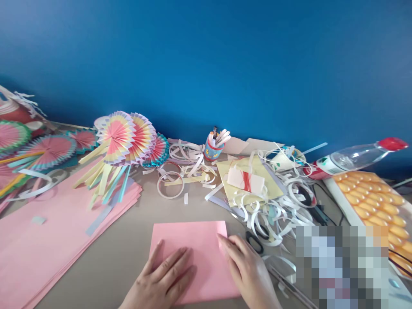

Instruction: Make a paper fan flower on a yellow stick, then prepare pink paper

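Observation:
A folded-looking pink sheet of paper lies flat on the table in front of me. My left hand rests palm down on its left half, fingers stretched out and apart. At the sheet's right edge is my right hand, its fingers drawn together on the paper near the upper right corner, where the edge looks slightly bent. Just right of that hand lies a pair of scissors with black handles, partly among white paper strips.
Large pink sheets are stacked at left, below pleated paper fans. Behind stand a pen cup and tape rolls. Red thread on a white card lies on yellow paper. A plastic bottle lies at right; a blurred patch hides the lower right.

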`<state>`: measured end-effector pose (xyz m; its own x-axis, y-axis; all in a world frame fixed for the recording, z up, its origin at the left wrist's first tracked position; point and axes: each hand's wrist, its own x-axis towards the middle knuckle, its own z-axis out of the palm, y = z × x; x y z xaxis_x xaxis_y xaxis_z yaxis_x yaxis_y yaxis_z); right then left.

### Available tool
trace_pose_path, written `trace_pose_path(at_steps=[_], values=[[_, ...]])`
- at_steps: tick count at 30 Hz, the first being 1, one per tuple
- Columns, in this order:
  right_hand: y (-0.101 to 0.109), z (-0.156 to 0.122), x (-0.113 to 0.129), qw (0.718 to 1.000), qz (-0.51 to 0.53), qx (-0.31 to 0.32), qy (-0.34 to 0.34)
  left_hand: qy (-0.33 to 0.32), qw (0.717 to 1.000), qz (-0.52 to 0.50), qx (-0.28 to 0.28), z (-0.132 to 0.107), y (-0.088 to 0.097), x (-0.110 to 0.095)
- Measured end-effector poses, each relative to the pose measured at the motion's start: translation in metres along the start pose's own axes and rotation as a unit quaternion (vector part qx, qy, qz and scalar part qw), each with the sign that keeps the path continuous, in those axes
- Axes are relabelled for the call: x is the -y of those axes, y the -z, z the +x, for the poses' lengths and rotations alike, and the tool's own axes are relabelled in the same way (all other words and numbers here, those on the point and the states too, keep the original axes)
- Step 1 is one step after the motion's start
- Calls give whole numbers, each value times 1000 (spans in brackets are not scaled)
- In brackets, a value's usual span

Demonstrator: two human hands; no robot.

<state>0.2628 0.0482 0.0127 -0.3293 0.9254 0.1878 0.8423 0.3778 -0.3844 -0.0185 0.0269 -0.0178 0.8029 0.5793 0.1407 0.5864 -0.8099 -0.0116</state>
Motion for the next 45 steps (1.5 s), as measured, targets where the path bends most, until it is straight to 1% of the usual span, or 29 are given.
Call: trace_pose_path(at_steps=[5, 13, 16, 22, 27, 32, 37, 42, 45], values=[[0, 0, 1, 1000, 16, 9, -18, -16, 1000, 7, -19, 1, 4, 4], [-3, -2, -2, 999, 33, 11, -20, -16, 1000, 23, -10, 2, 7, 5], [-3, -2, -2, 999, 34, 9, -23, -14, 1000, 15, -7, 3, 8, 4], [-1, -1, -1, 999, 27, 4, -16, -14, 1000, 15, -15, 4, 9, 4], [-2, 0, 0, 999, 23, 4, -23, -21, 999, 25, -21, 2, 7, 4], [0, 1, 3, 999, 27, 3, -32, -3, 1000, 15, -22, 0, 1, 2], [1, 1, 3, 999, 31, 10, -43, -19, 999, 19, -32, 1, 0, 2], [-1, 0, 3, 999, 13, 9, -44, 17, 1000, 5, -13, 2, 4, -2], [-1, -1, 4, 999, -13, -3, -43, 19, 1000, 3, -3, 1, 4, -4]])
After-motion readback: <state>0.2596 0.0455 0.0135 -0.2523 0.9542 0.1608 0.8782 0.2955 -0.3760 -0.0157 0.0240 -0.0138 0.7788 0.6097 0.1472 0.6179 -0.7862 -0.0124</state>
